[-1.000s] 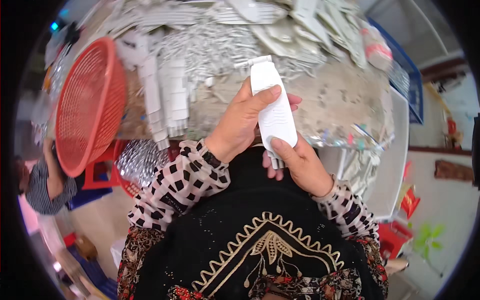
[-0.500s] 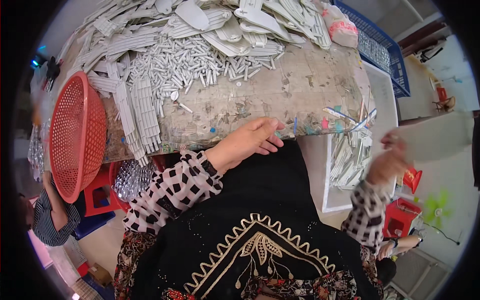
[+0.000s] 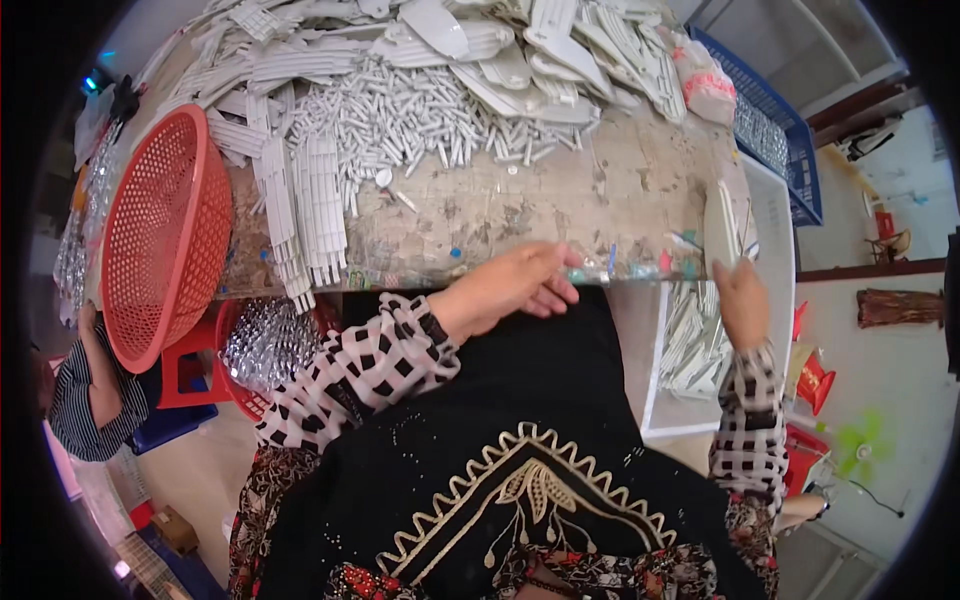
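My right hand is at the table's right corner, fingers closed round the lower end of a long, flat white plastic piece. The piece points away from me, above the corner and beside the white box. At the front edge of the table, near its middle, my left hand is held with loosely bent fingers slightly apart and nothing visible in them. Farther back lies a heap of short white plastic pegs, with larger flat white pieces heaped behind it.
A red perforated basket leans at the table's left end. Below it, a red container holds shiny silvery pieces. Slim white parts lie in the white box. Behind that is a blue crate. Another person's arm shows at far left.
My right hand has swung in from the right, bringing the white piece over the table corner. My left hand stays near the table edge. The whole view has shifted slightly.
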### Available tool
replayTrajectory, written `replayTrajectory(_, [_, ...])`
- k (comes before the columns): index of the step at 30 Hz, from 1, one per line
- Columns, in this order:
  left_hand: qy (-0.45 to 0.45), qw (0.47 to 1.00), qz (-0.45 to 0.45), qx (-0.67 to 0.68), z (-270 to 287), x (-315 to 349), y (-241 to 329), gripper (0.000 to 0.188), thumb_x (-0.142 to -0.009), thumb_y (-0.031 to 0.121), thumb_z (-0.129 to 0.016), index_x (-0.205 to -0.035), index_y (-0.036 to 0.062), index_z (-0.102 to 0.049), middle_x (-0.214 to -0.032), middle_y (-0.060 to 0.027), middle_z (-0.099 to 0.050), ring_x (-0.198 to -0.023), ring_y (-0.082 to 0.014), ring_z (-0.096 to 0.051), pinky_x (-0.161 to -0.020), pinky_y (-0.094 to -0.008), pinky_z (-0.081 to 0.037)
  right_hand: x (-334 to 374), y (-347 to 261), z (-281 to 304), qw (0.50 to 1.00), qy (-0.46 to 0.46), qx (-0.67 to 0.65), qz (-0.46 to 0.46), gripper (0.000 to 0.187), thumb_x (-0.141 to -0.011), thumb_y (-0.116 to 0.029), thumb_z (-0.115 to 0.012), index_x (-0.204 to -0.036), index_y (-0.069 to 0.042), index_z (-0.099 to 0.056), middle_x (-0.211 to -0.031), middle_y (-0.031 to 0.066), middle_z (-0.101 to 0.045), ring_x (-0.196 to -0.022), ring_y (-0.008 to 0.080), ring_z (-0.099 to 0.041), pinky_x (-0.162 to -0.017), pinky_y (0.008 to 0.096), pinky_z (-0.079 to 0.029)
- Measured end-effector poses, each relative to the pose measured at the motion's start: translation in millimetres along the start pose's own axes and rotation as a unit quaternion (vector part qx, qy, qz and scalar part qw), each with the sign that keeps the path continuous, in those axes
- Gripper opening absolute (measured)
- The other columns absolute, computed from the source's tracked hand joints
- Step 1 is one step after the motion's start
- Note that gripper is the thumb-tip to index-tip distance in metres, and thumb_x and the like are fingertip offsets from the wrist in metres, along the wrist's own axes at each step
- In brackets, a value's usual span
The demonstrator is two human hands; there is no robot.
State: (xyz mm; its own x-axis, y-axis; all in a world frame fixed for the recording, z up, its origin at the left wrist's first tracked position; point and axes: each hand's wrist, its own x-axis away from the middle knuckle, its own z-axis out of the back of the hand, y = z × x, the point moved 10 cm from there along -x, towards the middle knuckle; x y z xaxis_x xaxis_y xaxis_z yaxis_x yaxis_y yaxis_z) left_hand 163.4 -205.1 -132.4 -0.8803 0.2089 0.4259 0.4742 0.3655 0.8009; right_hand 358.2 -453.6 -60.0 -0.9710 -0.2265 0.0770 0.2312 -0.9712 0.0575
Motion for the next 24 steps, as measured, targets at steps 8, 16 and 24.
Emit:
replayTrajectory(8, [-0.004,0.998,-0.045,0.035,12.9,9.0,11.4,0.047,-0.100,0.045,-0.043,-0.126,0.0064,-0.051,-0.102,-0.0111,-0.064,-0.090,-0.0167,-0.063,-0.080,-0.0282,-0.051,60.6,28.7,125.2,0.763,0.390,-0.446,0.259,0.029,-0.097,-0.023,-0.052,-0.097,0.005,-0.062,-0.081,0.0064,-0.060,-0.070,0.0151,-0.056,-0.064,0.0254,-0.047])
replayTrajectory(16, [0.186,0.963,-0.172,-0.096,97.4,95.1,63.0,0.032,-0.099,0.027,-0.052,-0.121,0.0049,-0.056,-0.097,-0.0066,-0.064,-0.083,-0.0119,-0.061,-0.071,-0.0240,-0.050,-2.3,113.3,13.2,0.908,0.154,-0.388,-0.020,0.038,-0.100,-0.034,-0.049,-0.090,0.002,-0.054,-0.067,0.0040,-0.048,-0.061,0.0149,-0.045,-0.056,0.0326,-0.038])
replayTrajectory(24, [0.608,0.514,-0.198,-0.572,189.2,216.8,122.5,0.027,-0.084,0.029,-0.068,-0.091,0.0028,-0.065,-0.092,-0.0166,-0.058,-0.087,-0.0339,-0.058,-0.074,-0.0436,-0.048,-10.2,103.8,5.6,0.993,0.103,0.021,-0.057,0.049,-0.095,-0.033,-0.056,-0.130,0.001,-0.051,-0.129,0.0269,-0.053,-0.120,0.0388,-0.051,-0.098,0.0427,-0.042])
